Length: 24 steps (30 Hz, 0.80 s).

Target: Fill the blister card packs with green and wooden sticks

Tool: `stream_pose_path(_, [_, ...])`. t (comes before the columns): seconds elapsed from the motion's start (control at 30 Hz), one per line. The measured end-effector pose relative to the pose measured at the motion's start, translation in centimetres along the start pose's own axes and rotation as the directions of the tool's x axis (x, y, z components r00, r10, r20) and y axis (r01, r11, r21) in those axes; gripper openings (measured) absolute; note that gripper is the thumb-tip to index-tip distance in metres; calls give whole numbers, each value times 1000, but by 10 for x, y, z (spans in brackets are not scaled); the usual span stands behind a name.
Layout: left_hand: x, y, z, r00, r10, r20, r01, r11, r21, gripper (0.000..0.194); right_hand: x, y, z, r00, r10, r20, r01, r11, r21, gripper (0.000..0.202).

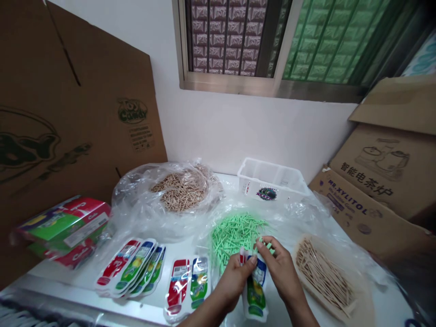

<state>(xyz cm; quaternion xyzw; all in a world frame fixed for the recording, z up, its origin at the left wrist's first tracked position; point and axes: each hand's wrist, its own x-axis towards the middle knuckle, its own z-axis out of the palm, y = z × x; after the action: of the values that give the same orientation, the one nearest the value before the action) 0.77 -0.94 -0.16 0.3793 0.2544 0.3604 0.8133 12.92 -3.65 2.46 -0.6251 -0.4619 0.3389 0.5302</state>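
My left hand (235,279) is closed around a bottle-shaped candy packet (256,295), green and blue with a red part at its left edge. The fingers of my right hand (277,268) pinch a few small green sticks (270,247) at the packet's top end. Just behind both hands lies a heap of green sticks (235,234) on clear plastic. Left of my left hand, one red-and-green double packet (179,284) lies flat on the white table. Further left is a fanned stack of similar packets (131,268).
A clear bag of tan sticks (182,193) lies at the back, beside a white plastic basket (274,181). At right is a tray of longer tan sticks (323,274). Cardboard boxes (136,77) flank the table; a printed display box (68,227) sits at left.
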Motion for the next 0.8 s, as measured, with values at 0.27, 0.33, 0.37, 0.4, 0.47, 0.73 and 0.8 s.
stream_pose_path(0.27, [2,4,-2,995,84,50,-94,964,251,39,-7,-2,4,963,-269,28,270,946,-177,34])
stream_pose_path(0.33, [3,8,-5,988,124,91,-149,923,354,38,-6,-1,0,933,-330,141,355,910,-214,27])
stream_pose_path(0.37, [4,10,-8,986,135,101,-164,903,397,37,-4,0,-4,934,-321,159,350,912,-212,27])
stream_pose_path(0.4, [5,13,-12,985,138,100,-168,886,432,36,-2,3,-10,949,-284,140,308,930,-199,29])
stream_pose_path(0.47, [7,19,-22,988,141,58,-152,864,480,34,6,12,-23,988,-146,40,151,974,-167,36])
stream_pose_path(0.73, [8,25,-59,978,188,-93,-134,901,413,32,24,81,-14,977,178,118,-6,579,-816,12])
stream_pose_path(0.8, [6,24,-60,979,180,-97,-126,904,408,30,23,95,-1,978,191,79,-34,523,-852,18])
